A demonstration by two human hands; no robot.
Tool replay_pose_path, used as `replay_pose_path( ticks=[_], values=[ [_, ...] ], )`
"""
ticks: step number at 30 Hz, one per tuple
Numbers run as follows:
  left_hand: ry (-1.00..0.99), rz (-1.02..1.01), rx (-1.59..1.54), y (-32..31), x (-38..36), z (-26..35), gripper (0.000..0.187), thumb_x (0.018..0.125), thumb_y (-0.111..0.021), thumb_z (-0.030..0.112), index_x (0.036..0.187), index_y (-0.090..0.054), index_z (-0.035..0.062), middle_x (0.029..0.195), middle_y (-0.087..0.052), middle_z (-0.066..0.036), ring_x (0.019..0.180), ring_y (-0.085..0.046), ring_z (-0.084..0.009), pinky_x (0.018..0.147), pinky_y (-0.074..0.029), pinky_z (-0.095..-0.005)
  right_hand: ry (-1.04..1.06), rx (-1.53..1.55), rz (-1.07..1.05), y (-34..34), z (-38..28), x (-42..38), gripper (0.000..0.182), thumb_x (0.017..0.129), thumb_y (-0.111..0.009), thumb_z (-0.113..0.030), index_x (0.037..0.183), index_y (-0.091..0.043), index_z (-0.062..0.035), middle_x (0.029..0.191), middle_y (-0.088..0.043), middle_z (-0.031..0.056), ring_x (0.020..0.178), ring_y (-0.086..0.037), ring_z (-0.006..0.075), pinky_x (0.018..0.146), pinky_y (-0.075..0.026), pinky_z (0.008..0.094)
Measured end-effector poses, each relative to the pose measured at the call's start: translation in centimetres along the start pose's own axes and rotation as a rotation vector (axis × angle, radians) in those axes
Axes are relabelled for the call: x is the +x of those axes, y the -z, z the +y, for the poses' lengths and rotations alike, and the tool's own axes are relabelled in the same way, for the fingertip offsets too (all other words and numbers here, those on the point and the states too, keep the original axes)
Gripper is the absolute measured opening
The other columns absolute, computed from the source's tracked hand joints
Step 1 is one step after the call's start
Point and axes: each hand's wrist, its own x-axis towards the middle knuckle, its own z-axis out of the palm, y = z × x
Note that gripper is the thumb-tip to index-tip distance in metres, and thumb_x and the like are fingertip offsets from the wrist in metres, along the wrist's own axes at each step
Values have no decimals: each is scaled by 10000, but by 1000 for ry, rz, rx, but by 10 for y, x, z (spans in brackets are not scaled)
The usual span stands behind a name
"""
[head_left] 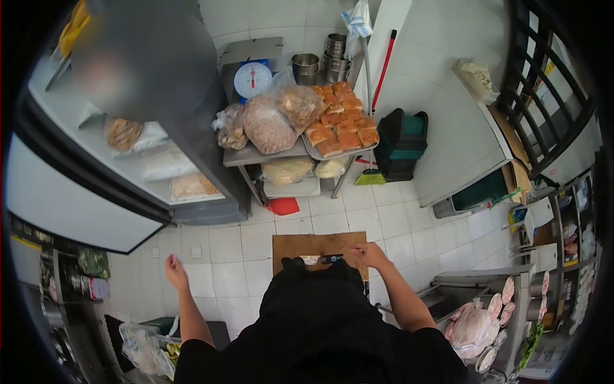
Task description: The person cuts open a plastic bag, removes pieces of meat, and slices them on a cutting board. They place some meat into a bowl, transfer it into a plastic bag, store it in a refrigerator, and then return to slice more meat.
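Note:
My left hand (176, 272) hangs out over the tiled floor beside the white fridge door (83, 185), its fingers loosely curled and no thing visible in them. My right hand (371, 255) is above a brown cardboard sheet (320, 242) on the floor, its index finger reaching leftward and apart from the others. Nothing shows in this hand. In front of me, a metal table (272, 155) bears a tray of browned, square-cut pieces (345, 121) and a clear bag of minced-looking food (270, 125). Both hands are apart from these.
The fridge stands open at left, with bagged food (171, 163) on its shelves. Behind the bags is a dial scale (252, 80); steel pots (306, 64) stand nearby. A green broom (369, 178) and dark green bin (401, 144) are right of the table. Pale meat (474, 328) lies at lower right.

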Motion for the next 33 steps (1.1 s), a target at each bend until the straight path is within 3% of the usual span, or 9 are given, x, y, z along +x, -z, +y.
replay_pose_path(
  ticks=[4,8,15,16,18,20,28,31,33],
  values=[
    [-179,-411,-59,-79,43,190,304,1094,-632,228,1278,-718,2,1128,-753,-130,966,-702,-185,817,-576,-328,-29,138,100,57,-11,70,263,1019,-741,-265,1141,-792,-38,875,-790,146,777,-761,230,730,-589,349],
    [-196,-601,-141,-140,26,232,275,1094,-633,229,1218,-749,12,1075,-763,-109,955,-704,-188,809,-570,-328,191,390,223,116,-50,201,238,1039,-720,-226,1069,-791,0,772,-748,81,709,-693,116,663,-543,285],
    [267,-499,293,-122,-182,-2,367,1052,-621,332,1050,-750,-12,1002,-764,-240,951,-736,-430,813,-569,-503,370,682,683,291,-117,503,183,1088,-618,-136,1126,-746,-11,888,-767,53,765,-691,113,700,-544,285],
    [42,-639,669,-94,-221,-13,382,1027,-616,332,979,-742,-25,967,-764,-245,888,-724,-477,772,-562,-553,352,798,773,311,-110,559,176,1076,-641,-151,1132,-742,-18,923,-771,74,800,-710,154,717,-554,308],
    [589,-687,576,-53,-294,42,371,1028,-631,328,965,-740,-21,938,-760,-226,850,-716,-430,738,-554,-522,326,919,847,338,-94,646,175,1064,-663,-165,1138,-738,-25,958,-775,95,834,-729,195,733,-564,332],
    [942,-614,431,-36,-353,94,362,1029,-646,324,952,-737,-18,909,-756,-206,812,-707,-384,704,-546,-491,239,121,1208,345,-83,698,139,995,-715,-159,1069,-728,-42,986,-748,131,916,-724,316,764,-571,413],
    [885,-221,134,-89,-386,134,339,1032,-705,308,900,-726,-3,793,-739,-129,661,-674,-199,568,-514,-368,537,-275,826,351,-73,721,128,783,-745,-59,909,-727,-63,952,-719,131,972,-688,376,839,-562,488],
    [561,-201,23,-174,-246,262,290,1100,-640,203,1075,-717,-76,936,-751,-100,863,-694,-166,773,-568,-321,248,-644,313,314,-52,726,95,764,-734,-101,847,-702,-67,909,-698,170,950,-690,416,821,-565,513],
    [438,-268,6,-230,-156,354,303,1101,-631,172,1211,-710,-100,1105,-770,-161,1034,-729,-208,945,-587,-337,421,-513,260,307,-72,663,128,781,-742,-182,840,-709,-74,892,-712,170,895,-698,433,787,-569,530]
  ],
)
